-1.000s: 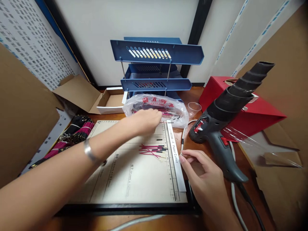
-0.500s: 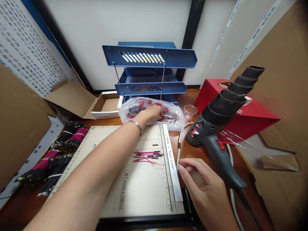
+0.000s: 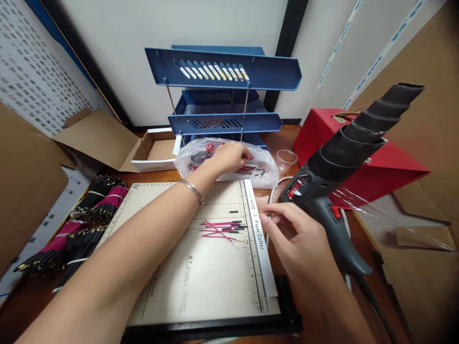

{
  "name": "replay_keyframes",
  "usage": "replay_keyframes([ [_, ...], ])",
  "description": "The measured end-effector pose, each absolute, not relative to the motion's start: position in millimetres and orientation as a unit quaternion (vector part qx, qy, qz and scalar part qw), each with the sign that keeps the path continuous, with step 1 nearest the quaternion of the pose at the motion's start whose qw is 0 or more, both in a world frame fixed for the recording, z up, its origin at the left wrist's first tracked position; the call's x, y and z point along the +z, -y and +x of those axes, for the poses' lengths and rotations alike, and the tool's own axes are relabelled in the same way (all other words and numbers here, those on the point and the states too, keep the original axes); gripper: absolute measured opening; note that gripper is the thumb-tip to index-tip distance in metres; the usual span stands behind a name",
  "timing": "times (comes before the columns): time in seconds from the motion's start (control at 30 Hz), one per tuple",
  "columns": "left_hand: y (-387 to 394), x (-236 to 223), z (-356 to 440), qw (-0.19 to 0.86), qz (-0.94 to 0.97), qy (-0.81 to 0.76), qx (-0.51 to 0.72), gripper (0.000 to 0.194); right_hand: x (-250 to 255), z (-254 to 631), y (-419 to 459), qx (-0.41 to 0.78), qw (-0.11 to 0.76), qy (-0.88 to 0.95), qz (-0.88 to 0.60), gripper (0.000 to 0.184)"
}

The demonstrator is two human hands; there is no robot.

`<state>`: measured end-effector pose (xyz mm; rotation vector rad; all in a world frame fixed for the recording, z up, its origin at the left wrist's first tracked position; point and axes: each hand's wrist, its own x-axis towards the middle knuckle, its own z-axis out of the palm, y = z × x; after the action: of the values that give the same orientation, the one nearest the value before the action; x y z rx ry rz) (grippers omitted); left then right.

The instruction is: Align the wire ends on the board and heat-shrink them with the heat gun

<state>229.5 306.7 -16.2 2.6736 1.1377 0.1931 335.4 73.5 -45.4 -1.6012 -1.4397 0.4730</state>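
Observation:
My left hand (image 3: 232, 156) reaches across to a clear plastic bag (image 3: 184, 160) with red print, its fingers curled down over the contents. Those fingertips are hidden, and what they hold does not show. Dark and pink pieces show inside the bag. Near the right edge of the paper cutter (image 3: 215, 282) is my right hand (image 3: 301, 239), thumb and forefinger drawn close in a pinch; anything between them is too small to make out. On the cutter board lie several short pink wires (image 3: 217, 235) with black sleeves and metal tips, plus a separate short black tube (image 3: 234, 211).
A heat gun (image 3: 322, 191) stands at right, nozzle up, before a red box (image 3: 394, 162). A clear cup (image 3: 287, 161) sits beside the bag. Behind are blue trays (image 3: 222, 123) and an open carton (image 3: 158, 163). Bundled wires (image 3: 91, 243) lie at left.
My right hand has moved up and away from me along the cutter's edge. My left hand stays at the bag, shifted slightly right. The view has tilted a little.

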Motion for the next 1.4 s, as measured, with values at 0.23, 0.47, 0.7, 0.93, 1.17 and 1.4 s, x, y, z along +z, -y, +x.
replay_keyframes([
  [0.23,-222.6,0.9,181.2,0.204,0.920,-0.333,0.042,0.016,-46.8,342.6,-88.9,0.198,0.393,0.584,-0.682,0.021],
  [0.47,-185.7,-1.6,161.0,0.247,0.904,-0.349,0.014,0.024,-47.1,336.3,-96.4,0.212,0.317,0.628,-0.678,0.016],
  [0.7,-135.3,0.3,126.4,0.168,0.889,-0.409,0.114,0.024,-46.6,329.0,-102.7,0.209,0.272,0.677,-0.651,0.017],
  [0.93,-100.9,-32.1,125.9,-0.020,0.919,-0.384,0.087,0.018,-49.6,323.7,-114.6,0.174,0.237,0.712,-0.638,0.016],
  [1.17,-78.2,-37.8,122.7,-0.091,0.917,-0.364,0.138,0.018,-49.4,327.2,-110.7,0.180,0.263,0.708,-0.630,0.012],
  [1.4,-51.2,-52.0,114.8,-0.042,0.917,-0.373,0.136,0.060,-48.1,334.9,-59.2,0.216,0.265,0.702,-0.625,0.012],
])
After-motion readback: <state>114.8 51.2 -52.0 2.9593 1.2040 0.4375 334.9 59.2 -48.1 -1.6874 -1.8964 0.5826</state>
